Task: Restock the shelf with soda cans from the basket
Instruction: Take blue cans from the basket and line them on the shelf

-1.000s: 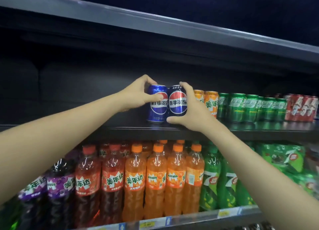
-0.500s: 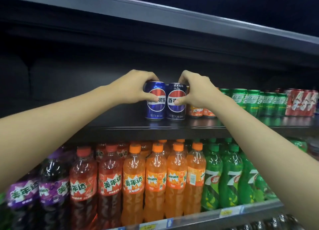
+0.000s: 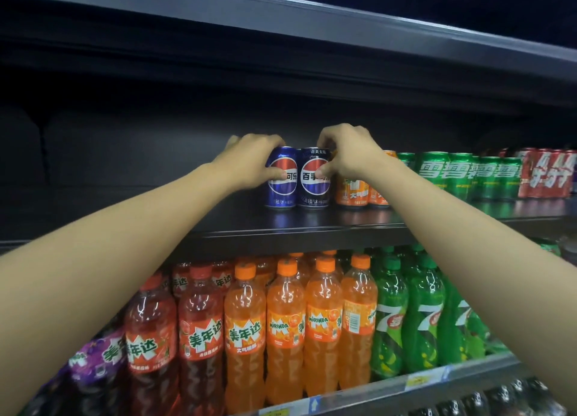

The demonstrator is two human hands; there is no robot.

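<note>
Two hands on shelf [image 3: 312,222]: left grip [image 3: 253,163] clasps left Pepsi can [image 3: 282,178]; right grip [image 3: 346,156] clasps right Pepsi can [image 3: 313,181].

Am standing in shop drinks aisle: dark metal shelf [image 3: 312,225] facing me, soda cans [image 3: 462,173] lining it, bottled sodas [image 3: 284,325] filling row beneath, price tags [image 3: 423,379] showing along lower edge.
</note>
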